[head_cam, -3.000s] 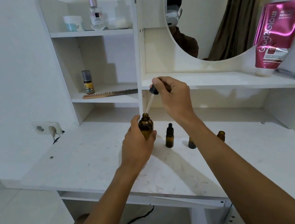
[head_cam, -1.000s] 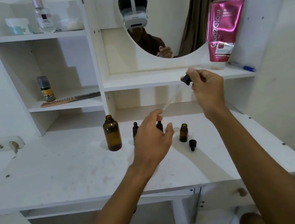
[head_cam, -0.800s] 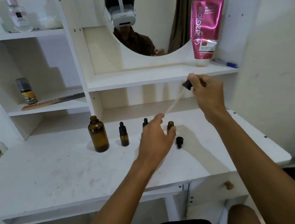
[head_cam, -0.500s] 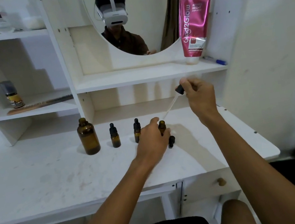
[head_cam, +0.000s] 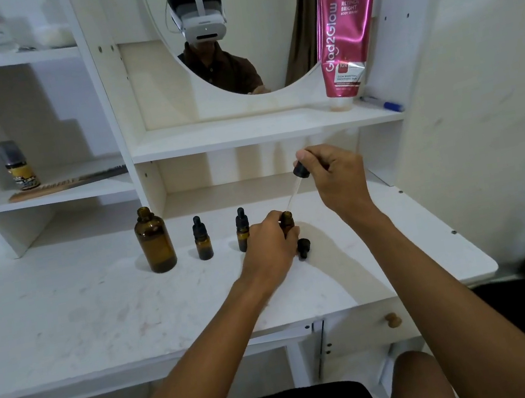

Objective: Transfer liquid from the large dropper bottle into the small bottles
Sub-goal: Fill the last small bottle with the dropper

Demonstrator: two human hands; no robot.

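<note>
**Dropper held over open small bottle**

Left hand curls round the open small bottle. Its fingers hide the body, and only the neck shows. Right hand pinches the dropper by its bulb, at 1 o'clock from that neck. The glass tip is blurred, so I cannot tell whether it touches the mouth. Loose cap lies at 4 o'clock. The large dropper bottle, uncapped, stands well off at 9 o'clock.

On the desk the large bottle stands leftmost; right of it a capped small bottle, then a second capped bottle; further right my left hand holds the open small bottle; a loose cap lies just before it; above, my right hand holds the dropper.
</note>
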